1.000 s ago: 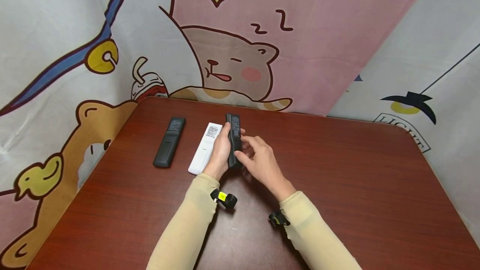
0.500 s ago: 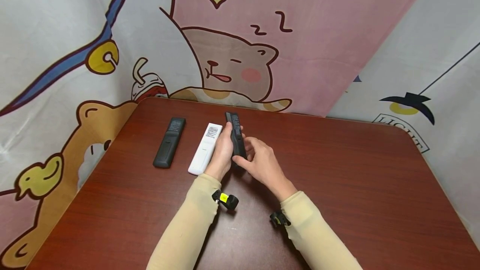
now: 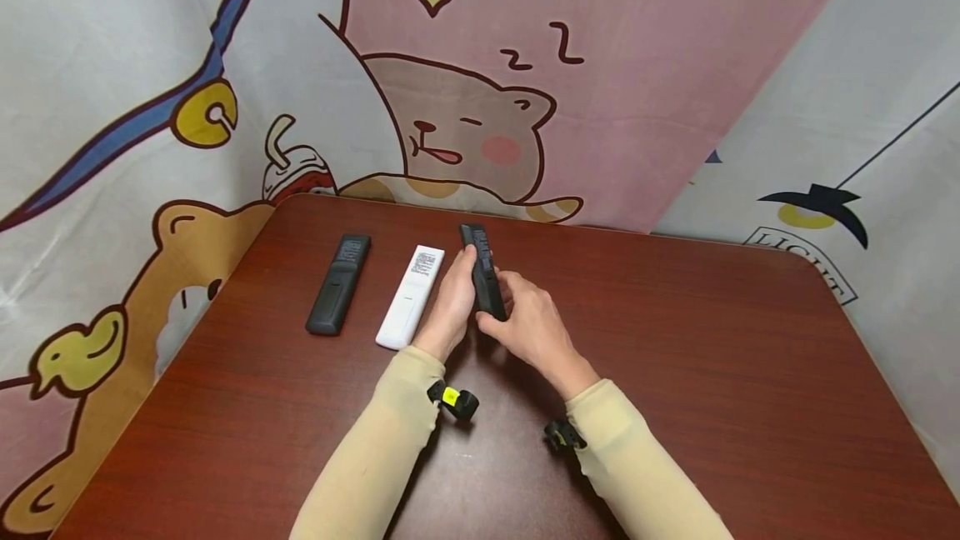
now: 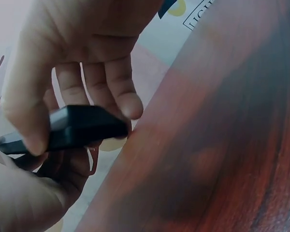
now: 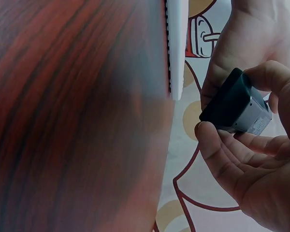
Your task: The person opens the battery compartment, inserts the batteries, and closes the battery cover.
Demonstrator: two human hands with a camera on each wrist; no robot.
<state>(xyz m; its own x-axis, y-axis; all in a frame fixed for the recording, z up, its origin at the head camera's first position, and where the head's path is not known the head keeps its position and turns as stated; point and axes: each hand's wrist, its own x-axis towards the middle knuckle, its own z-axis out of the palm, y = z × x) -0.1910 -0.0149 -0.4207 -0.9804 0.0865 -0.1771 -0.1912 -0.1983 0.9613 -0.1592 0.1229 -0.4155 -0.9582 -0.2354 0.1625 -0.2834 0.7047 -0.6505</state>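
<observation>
In the head view a black remote control (image 3: 486, 277) is held up over the table with its labelled back facing me. My left hand (image 3: 453, 294) grips it along its left side, thumb on the edge. At the lower end my right hand (image 3: 532, 319) holds it between thumb and fingers. The right wrist view shows that thumb and the fingertips (image 5: 209, 133) on opposite edges of the remote's end. Seen from the left wrist, the remote (image 4: 82, 128) lies between both hands, the left palm partly hidden beneath it.
Left of my hands a white remote control (image 3: 408, 302) lies back up on the reddish-brown table (image 3: 720, 357). Farther left lies another black remote control (image 3: 339, 286), also back up. A cartoon-printed curtain (image 3: 630, 90) hangs behind the table.
Both hands have shifted slightly to the right with the black remote, which has turned and now leans more, its lower end toward the right hand. The remotes on the table have stayed put.
</observation>
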